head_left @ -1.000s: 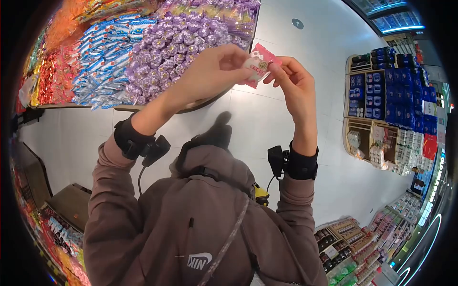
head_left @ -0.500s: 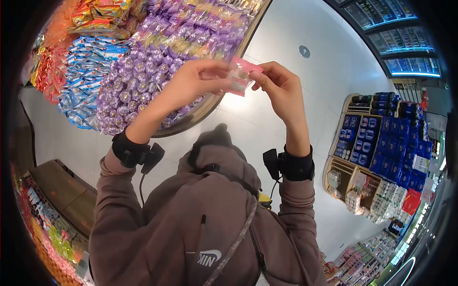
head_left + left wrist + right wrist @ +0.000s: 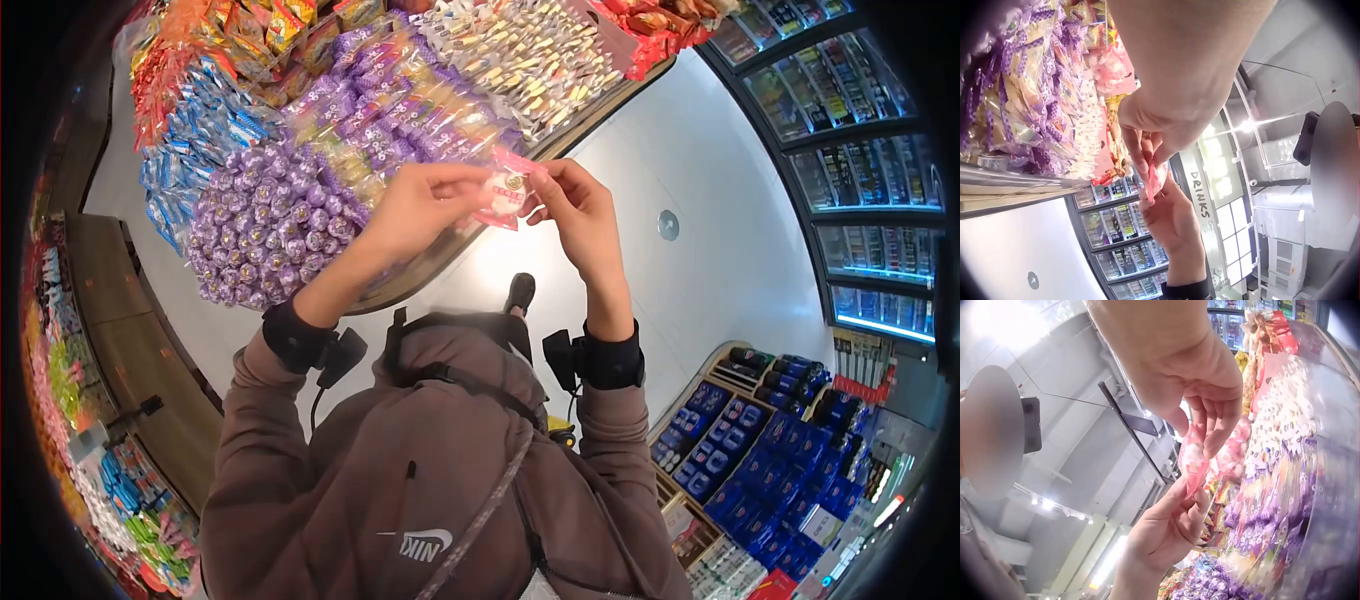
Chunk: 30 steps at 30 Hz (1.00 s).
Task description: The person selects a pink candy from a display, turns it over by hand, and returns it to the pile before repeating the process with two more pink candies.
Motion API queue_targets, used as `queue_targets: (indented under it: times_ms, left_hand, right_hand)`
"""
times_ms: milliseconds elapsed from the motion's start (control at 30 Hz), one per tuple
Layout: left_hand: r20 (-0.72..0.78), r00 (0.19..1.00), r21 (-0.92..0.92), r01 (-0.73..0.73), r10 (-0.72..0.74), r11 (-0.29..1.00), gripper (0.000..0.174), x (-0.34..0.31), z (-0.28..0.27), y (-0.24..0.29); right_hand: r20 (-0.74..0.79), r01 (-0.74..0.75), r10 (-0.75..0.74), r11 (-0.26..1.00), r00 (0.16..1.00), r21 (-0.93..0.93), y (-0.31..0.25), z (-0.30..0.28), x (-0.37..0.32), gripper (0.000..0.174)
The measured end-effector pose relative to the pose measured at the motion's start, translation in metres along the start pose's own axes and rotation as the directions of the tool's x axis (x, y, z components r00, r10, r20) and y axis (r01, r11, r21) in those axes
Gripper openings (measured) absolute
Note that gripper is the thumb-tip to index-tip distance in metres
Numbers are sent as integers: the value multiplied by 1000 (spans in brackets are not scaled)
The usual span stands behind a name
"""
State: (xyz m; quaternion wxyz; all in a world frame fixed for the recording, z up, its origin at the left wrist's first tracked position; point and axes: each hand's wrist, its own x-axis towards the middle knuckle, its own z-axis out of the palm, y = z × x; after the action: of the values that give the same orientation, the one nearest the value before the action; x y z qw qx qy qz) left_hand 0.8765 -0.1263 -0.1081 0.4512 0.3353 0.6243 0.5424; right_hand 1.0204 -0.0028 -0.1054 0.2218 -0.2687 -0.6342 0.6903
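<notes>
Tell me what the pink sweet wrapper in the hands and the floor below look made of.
The pink wrapper looks like thin plastic film: it is glossy and crinkled, and light passes through it in the right wrist view. The floor looks hard and smooth, likely polished tile or stone, since it throws back a bright glare.

The left hand (image 3: 418, 207) and right hand (image 3: 577, 207) meet above the tabletop's (image 3: 395, 293) near edge, a sweet packet (image 3: 505, 193) pinched between them. Heaped sweets (image 3: 270, 230) lie behind. Chiller cabinets (image 3: 870, 160) stand to the right, and a drinks rack (image 3: 750, 470) nearer.
</notes>
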Motion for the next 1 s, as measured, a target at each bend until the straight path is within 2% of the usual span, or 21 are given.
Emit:
queue_targets:
  times_ms: [67,167,267,367,400,500,633,733,867,1000]
  left_hand:
    - [-61,998,-15,-23,22,1000,29,19,19,0]
    - [-141,989,-64,-42,33,997,28,43,51,10]
    - [-225,965,56,-124,133,991,25,71,75,16]
    - [-297,923,10,-254,245,967,26,92,92,23]
    - [-301,939,-44,-190,168,981,26,96,93,25]
    - [-318,947,-176,-15,-42,984,27,103,92,35]
    - [-368,929,-178,-99,27,979,26,115,80,27]
    - [-419,908,-199,-60,-30,978,27,122,63,30]
    - [-390,921,-139,-48,-10,989,26,123,38,32]
    - [-423,906,-111,-84,29,990,26,124,19,23]
  right_hand:
    - [63,11,-9,1000,998,-28,-3,-27,17,17]
    - [127,4,-7,1000,992,22,-11,-67,40,14]
    - [187,17,-24,999,982,39,-19,-101,69,12]
    - [249,29,-36,999,968,31,-21,-125,95,11]
    - [272,36,-42,999,961,28,-22,-128,106,11]
    - [301,-54,38,997,953,47,-24,-131,133,10]
    - [364,-103,88,994,927,23,-19,-123,166,8]
    - [421,-106,99,994,902,-6,-16,-110,189,9]
    - [501,-99,116,993,857,-60,-27,-91,208,11]
    - [566,-116,150,989,810,-96,-30,-75,224,12]
